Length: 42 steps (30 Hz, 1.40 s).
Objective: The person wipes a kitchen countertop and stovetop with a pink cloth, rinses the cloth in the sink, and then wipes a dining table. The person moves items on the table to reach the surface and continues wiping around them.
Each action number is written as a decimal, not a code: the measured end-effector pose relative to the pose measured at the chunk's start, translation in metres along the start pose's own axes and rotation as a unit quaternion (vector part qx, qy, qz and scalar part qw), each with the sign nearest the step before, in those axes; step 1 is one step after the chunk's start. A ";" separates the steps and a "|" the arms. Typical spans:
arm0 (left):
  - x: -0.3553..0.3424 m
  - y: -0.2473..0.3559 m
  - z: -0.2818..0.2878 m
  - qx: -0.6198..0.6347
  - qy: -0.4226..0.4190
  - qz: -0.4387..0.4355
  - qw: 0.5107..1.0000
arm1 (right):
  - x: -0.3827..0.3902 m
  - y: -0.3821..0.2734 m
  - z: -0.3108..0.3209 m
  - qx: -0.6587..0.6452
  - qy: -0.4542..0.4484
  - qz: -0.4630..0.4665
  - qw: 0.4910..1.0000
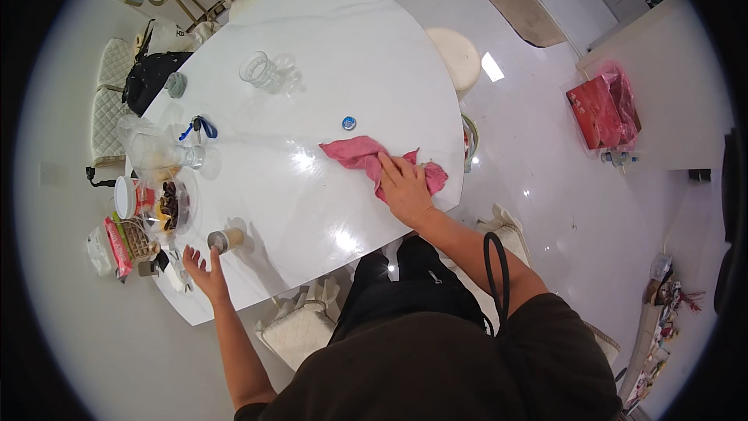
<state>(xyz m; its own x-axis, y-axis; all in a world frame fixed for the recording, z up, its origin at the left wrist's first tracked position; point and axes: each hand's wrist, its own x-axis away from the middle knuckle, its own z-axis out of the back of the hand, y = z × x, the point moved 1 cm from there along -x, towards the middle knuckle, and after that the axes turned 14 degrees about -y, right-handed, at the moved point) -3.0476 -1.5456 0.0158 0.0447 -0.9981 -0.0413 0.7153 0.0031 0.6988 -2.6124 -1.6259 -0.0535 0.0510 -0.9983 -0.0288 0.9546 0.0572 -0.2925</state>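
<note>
My right hand (407, 189) presses down on a crumpled pink cloth (354, 153), its fingers bent over the fabric. The cloth lies spread on the white table (343, 47) near the right edge, with folds on both sides of the hand. Just beyond it on the tabletop is a small round blue cap (349, 122). My left hand (206, 273) is raised at the table's near left side with its fingers apart and nothing in them. Close to those fingertips stands a small jar with a metallic-looking lid (225, 241); I cannot tell whether they touch.
A clear glass vessel (259, 70) stands toward the far side. Along the left edge are a blue strap (201, 126), a plastic container of dark food (168, 204), a white tub (125, 197) and packets. A cream stool (454, 58) and a red box (600, 113) lie to the right.
</note>
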 end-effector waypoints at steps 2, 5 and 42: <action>0.007 -0.003 0.010 0.011 -0.003 -0.019 1.000 | -0.009 -0.007 0.009 -0.025 0.055 0.018 0.998; 0.018 -0.013 0.022 0.052 -0.004 0.017 0.998 | -0.034 -0.049 0.023 -0.001 0.091 0.072 0.993; 0.000 0.079 -0.022 0.077 -0.159 0.036 0.984 | -0.051 0.080 0.014 0.057 0.001 -0.249 0.967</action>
<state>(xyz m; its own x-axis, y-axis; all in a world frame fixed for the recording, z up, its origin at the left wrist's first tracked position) -2.9760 -1.5436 0.0550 -0.1459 -0.9645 0.2202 0.6022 0.0900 0.7932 -2.5344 -1.5703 -0.0617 -0.4244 -0.9014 0.0860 0.8866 -0.4330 -0.1630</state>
